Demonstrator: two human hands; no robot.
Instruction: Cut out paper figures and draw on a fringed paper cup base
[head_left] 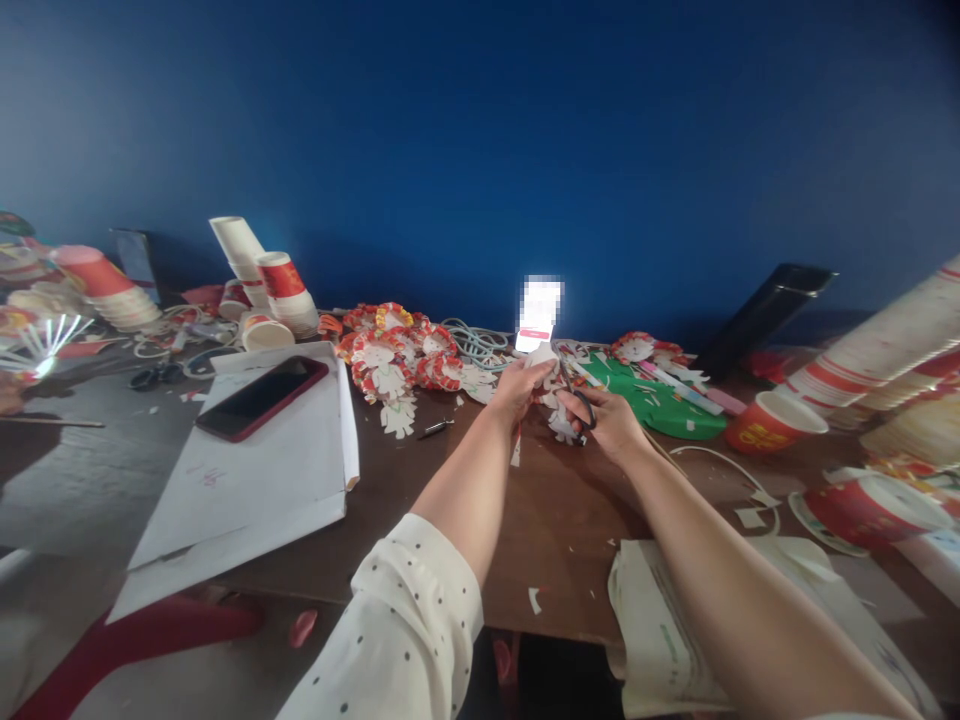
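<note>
Holding a white paper cup (pixel 541 368) steady above the brown surface (pixel 555 520), the left hand (pixel 516 388) closes its grip around it so the right hand (pixel 611 420), fingers through black scissors (pixel 576 397), can cut, with finished paper flowers (pixel 397 360) and a phone (pixel 262 397) lying nearby.

table (pixel 555 520): dark brown, strewn with small white paper scraps
white paper sheets (pixel 255 470): left part of the table, stacked
phone (pixel 262 397): lying on the white paper sheets, screen dark
cut paper flowers (pixel 394 360): red and white pile, just right of the phone
cables (pixel 476 342): coiled, right of the cut paper flowers
green sheet (pixel 660 405): well right of the phone
red paper cup (pixel 772 422): upright, right of the green sheet
printed papers (pixel 675 630): near edge, right of the white paper sheets
</note>
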